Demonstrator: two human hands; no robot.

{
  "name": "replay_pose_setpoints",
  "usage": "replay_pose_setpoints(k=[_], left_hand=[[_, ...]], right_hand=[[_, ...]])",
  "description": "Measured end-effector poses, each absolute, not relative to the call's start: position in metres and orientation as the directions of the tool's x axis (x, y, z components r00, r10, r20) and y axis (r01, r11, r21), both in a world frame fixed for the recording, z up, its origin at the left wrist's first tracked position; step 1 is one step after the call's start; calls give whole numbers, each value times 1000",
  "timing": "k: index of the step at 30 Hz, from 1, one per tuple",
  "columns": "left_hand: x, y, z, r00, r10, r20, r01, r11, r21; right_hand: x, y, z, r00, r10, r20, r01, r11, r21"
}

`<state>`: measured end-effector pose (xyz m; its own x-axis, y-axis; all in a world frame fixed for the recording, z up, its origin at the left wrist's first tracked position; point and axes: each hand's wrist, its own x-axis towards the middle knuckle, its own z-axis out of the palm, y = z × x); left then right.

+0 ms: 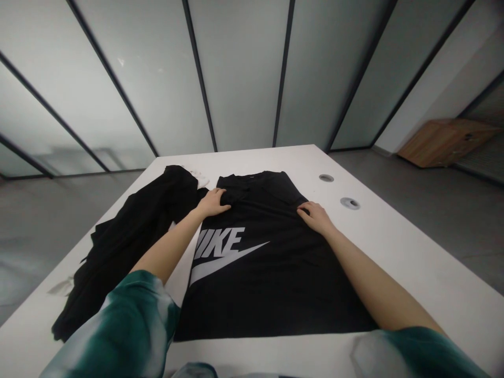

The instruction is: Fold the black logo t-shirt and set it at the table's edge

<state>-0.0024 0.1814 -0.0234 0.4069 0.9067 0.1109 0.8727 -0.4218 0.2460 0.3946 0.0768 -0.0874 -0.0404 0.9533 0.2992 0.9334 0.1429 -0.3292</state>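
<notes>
A black T-shirt (275,283) with a large white NIKE print lies spread out on the white table, its collar at the far end. Its sleeves look folded inward near the top. My left hand (212,203) rests on the shirt's upper left edge, palm down, thumb apart from the fingers. At the upper right edge, my right hand (316,218) has its thumb and fingertips brought together on the fabric. Beside the shirt on the left is a heap of black clothing (129,231), partly covered by my left forearm.
The white table (409,262) has two round cable holes (350,203) on its right side. Some white cloth (62,287) shows from under the dark heap. Frosted glass panels (244,68) stand behind the table, and a wooden cabinet (444,142) is at far right.
</notes>
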Motion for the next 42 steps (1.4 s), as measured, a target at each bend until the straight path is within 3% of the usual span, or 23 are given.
replay_pose_setpoints(k=[2,7,11,14,19,25,29,33,38,42], left_hand=[[-1,166,-35,362,926,110,916,-375,146],[-2,147,-47,191,971,143,978,-201,55],[-10,147,-37,286,956,62,958,-284,-43],[-13,156,-24,359,933,23,933,-359,-17],[-1,181,-15,272,940,208,951,-295,90],[38,195,-39,250,964,-92,967,-244,66],[50,207,-56,204,968,-146,978,-196,69],[47,218,-60,220,970,-100,974,-212,82],[50,199,-48,273,944,187,955,-290,69],[48,166,-42,288,946,147,954,-297,41]], right_hand=[[395,77,-88,-41,953,301,936,142,-322],[395,77,-87,-37,955,295,937,136,-321],[395,78,-87,-45,955,294,937,142,-318],[395,78,-88,-46,953,300,936,146,-320],[395,78,-88,-45,948,314,933,153,-327],[394,77,-87,-50,950,309,932,155,-327],[395,76,-87,-63,949,308,931,167,-325],[394,75,-87,-77,952,296,936,171,-307],[389,73,-86,-129,966,224,947,187,-260],[384,71,-91,-149,977,153,963,178,-203]])
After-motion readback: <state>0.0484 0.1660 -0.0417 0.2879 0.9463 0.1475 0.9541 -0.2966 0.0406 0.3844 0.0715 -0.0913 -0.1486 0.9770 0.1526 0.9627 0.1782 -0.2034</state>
